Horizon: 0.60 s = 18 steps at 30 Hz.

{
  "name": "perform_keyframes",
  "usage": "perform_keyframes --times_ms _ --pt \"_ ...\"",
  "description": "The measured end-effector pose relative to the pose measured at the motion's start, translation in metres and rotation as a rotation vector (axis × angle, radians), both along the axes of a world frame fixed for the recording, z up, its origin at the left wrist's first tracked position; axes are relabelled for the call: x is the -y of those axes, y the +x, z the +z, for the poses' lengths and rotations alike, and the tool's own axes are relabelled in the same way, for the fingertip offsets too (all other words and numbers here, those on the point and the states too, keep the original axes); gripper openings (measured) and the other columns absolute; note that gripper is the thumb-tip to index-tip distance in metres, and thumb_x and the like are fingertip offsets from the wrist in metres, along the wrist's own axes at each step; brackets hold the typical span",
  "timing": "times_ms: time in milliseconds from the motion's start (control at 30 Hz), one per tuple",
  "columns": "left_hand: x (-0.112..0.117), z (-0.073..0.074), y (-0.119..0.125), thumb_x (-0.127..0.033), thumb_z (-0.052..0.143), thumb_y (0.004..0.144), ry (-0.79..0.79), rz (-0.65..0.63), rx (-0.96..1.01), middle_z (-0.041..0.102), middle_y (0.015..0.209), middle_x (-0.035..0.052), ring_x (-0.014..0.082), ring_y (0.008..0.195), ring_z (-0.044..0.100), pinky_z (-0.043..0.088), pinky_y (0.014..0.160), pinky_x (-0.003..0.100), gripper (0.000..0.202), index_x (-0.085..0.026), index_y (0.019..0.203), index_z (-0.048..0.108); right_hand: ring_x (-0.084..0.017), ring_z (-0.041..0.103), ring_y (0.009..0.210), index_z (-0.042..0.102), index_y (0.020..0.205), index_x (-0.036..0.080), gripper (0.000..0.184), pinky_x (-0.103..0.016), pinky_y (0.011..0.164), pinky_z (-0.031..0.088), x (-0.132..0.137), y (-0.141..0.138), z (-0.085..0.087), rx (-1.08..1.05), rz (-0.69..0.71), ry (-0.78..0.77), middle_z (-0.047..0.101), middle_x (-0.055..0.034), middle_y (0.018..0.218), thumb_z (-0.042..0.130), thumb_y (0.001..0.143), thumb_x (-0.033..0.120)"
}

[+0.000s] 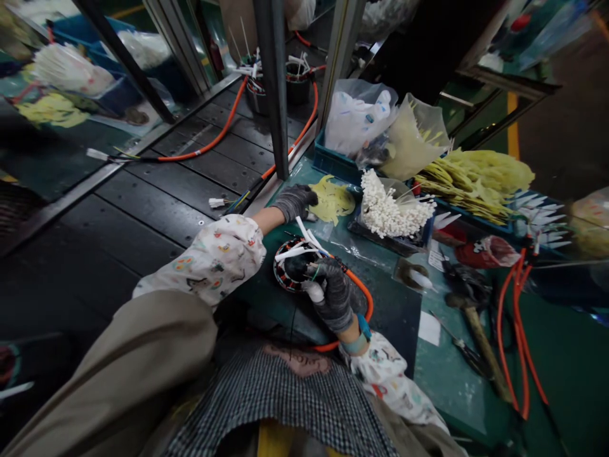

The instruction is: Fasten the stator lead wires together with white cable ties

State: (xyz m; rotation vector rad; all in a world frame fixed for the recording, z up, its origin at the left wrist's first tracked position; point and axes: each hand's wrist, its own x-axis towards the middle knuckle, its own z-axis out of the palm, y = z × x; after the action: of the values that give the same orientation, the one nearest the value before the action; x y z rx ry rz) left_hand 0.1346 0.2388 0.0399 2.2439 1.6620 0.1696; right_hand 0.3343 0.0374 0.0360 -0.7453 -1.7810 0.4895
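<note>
A round motor stator [286, 279] with a dark ring and copper-red windings sits on the green work surface in front of me. White sleeved leads [304, 244] stick up from it, and an orange cable [365, 293] curves around its right side. My right hand [333, 295], in a grey glove, is closed at the stator's right rim, near a thin green strand; what its fingers pinch is unclear. Beyond the stator, my left hand [294, 203], also gloved, reaches to the edge of a yellow cut sheet [333, 198], with thumb and fingers apart.
Behind stand a box of white sleeves [394, 209], a tray of yellow sheets [476, 181] and plastic bags [364, 117]. A hammer [483, 343] and pliers [469, 355] lie right. A metal post [272, 89] rises beside the slatted conveyor [143, 203], which carries more cabled stators [257, 95].
</note>
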Motion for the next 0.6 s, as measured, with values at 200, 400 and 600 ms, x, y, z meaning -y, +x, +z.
perform_keyframes --times_ms 200,400,600 --pt "-0.002 -0.001 0.01 -0.031 0.084 0.091 -0.036 0.065 0.06 0.084 0.112 0.0065 0.0245 0.107 0.077 0.059 0.097 0.033 0.022 -0.018 0.108 0.085 -0.022 0.078 0.085 0.07 0.122 0.028 0.011 -0.037 0.078 0.067 0.0 0.002 0.01 0.021 0.021 -0.022 0.08 -0.0014 0.096 0.068 0.114 0.034" --pt "0.001 0.013 0.011 -0.041 0.072 0.11 -0.004 0.107 0.138 0.08 0.112 0.0073 0.021 0.102 0.075 0.062 0.102 0.042 0.027 -0.017 0.12 0.076 -0.021 0.078 0.087 0.071 0.122 0.028 0.01 -0.036 0.079 0.067 0.0 0.001 0.012 -0.005 0.034 -0.045 0.08 -0.0018 0.098 0.068 0.114 0.035" --pt "-0.003 0.03 0.003 -0.024 0.074 0.105 0.115 0.23 0.298 0.079 0.104 0.0041 0.018 0.097 0.073 0.063 0.1 0.038 0.011 -0.016 0.112 0.072 -0.022 0.079 0.09 0.073 0.118 0.03 0.012 -0.038 0.084 0.068 0.002 0.001 0.005 -0.074 -0.005 -0.088 0.081 -0.0021 0.1 0.07 0.112 0.04"
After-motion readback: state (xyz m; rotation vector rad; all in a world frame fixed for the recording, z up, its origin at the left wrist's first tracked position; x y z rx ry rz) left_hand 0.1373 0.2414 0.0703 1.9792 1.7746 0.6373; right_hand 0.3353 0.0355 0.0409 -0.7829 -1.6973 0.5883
